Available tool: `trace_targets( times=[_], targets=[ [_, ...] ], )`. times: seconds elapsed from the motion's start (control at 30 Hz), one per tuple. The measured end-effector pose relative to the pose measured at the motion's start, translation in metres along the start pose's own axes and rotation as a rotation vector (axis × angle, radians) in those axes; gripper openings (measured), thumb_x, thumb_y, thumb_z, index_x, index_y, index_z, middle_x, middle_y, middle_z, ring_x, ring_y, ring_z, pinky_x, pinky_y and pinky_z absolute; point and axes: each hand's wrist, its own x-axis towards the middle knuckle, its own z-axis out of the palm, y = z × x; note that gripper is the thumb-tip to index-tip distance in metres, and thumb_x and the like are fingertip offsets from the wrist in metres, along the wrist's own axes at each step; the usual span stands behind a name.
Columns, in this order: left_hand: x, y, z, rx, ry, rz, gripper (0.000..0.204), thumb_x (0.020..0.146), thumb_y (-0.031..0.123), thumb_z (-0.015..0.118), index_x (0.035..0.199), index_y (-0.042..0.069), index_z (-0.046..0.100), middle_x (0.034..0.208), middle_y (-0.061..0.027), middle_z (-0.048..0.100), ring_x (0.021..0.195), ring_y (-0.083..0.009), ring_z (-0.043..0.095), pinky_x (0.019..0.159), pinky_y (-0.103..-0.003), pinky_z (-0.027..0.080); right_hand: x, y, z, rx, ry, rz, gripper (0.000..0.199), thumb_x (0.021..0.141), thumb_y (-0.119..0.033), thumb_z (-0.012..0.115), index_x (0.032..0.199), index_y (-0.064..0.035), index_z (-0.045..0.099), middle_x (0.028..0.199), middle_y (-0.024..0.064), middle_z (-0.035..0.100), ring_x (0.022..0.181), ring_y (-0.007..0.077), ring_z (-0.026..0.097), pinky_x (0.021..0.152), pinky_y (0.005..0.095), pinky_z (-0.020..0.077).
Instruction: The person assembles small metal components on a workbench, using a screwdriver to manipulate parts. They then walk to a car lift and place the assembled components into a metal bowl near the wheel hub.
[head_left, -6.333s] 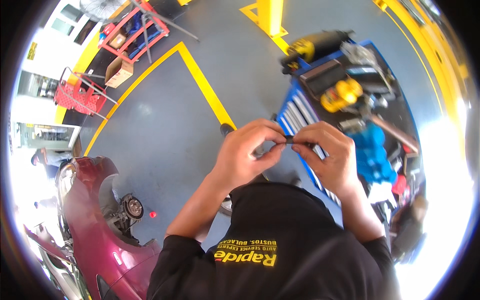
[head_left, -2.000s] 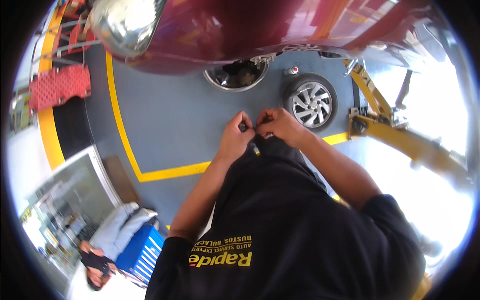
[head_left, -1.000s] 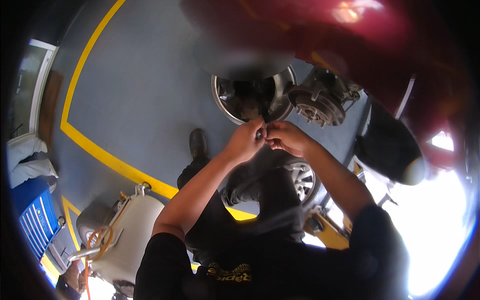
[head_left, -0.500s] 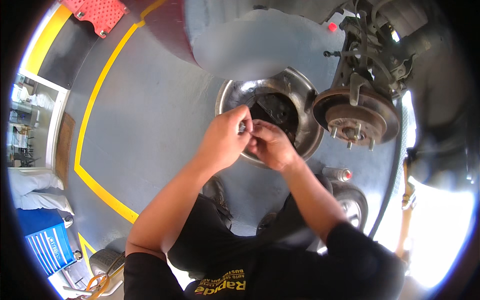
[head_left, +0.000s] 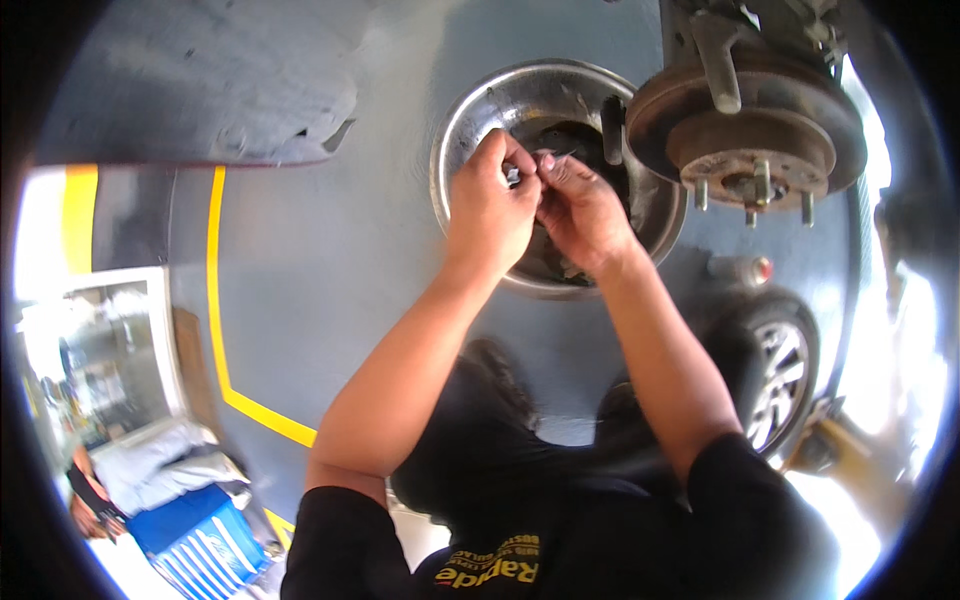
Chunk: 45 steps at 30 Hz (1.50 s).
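Observation:
My left hand [head_left: 490, 210] and my right hand [head_left: 582, 212] meet fingertip to fingertip over a round metal bowl [head_left: 470, 130] lying on the grey floor. Together they pinch a small metal part [head_left: 513, 176]; its shape is too small to make out. Dark parts lie inside the bowl, mostly hidden behind my hands. To the upper right, a rusty brake disc with wheel studs [head_left: 760, 130] hangs on the raised car's hub, close to my right hand.
The car's dark underbody [head_left: 200, 80] fills the upper left. A wheel with a silver rim [head_left: 775, 385] lies on the floor at right. Yellow floor lines [head_left: 215, 290] run at left. A blue tool cart [head_left: 195, 545] stands at lower left.
The view has swung from the tool cart to the floor under the car. My hands stay joined on the small part, now lower over the metal bowl beside the brake disc.

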Motion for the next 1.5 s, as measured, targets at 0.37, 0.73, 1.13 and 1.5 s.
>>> trace_targets(
  times=[0.37,0.73,1.13,1.5],
  targets=[
    [0.090,-0.033,0.031,-0.151,-0.053,-0.038,0.027,0.091,0.024,0.077,0.107,0.004,0.071,0.099,-0.0054,0.070,0.085,-0.0156,0.063,0.074,-0.031,0.051,0.064,-0.063,-0.042,0.057,-0.186,-0.478,0.020,0.100,-0.014,0.065,0.115,-0.0009,0.062,0.104,0.0076,0.063,0.094,0.0165,0.059,0.081,0.0280,0.0527],
    [0.109,-0.009,0.060,-0.705,-0.142,-0.269,0.020,0.092,0.017,0.077,0.100,0.001,0.068,0.079,-0.0005,0.061,0.054,-0.0049,0.046,0.048,-0.021,0.035,0.094,-0.058,-0.037,0.578,-0.834,-0.407,0.042,0.097,-0.009,0.067,0.136,-0.0006,0.054,0.095,0.0059,0.060,0.084,0.0149,0.051,0.072,0.0258,0.0494],
    [0.106,-0.015,0.020,-0.593,-0.062,-0.219,0.012,0.091,0.009,0.072,0.101,0.003,0.069,0.091,-0.0028,0.068,0.059,-0.0033,0.047,0.052,-0.019,0.037,0.090,-0.062,-0.013,0.452,-0.761,-0.374,0.052,0.097,-0.010,0.069,0.144,-0.0102,0.047,0.088,0.0048,0.060,0.080,0.0136,0.054,0.068,0.0235,0.0500],
    [0.078,0.009,-0.015,-0.622,0.015,-0.228,0.015,0.094,0.012,0.075,0.102,0.002,0.069,0.085,-0.0002,0.060,0.062,-0.0038,0.048,0.054,-0.020,0.038,0.094,-0.064,-0.021,0.279,-0.865,-0.403,0.022,0.101,-0.021,0.064,0.119,-0.0085,0.064,0.089,0.0035,0.060,0.083,0.0128,0.054,0.068,0.0244,0.0510]
  ],
)
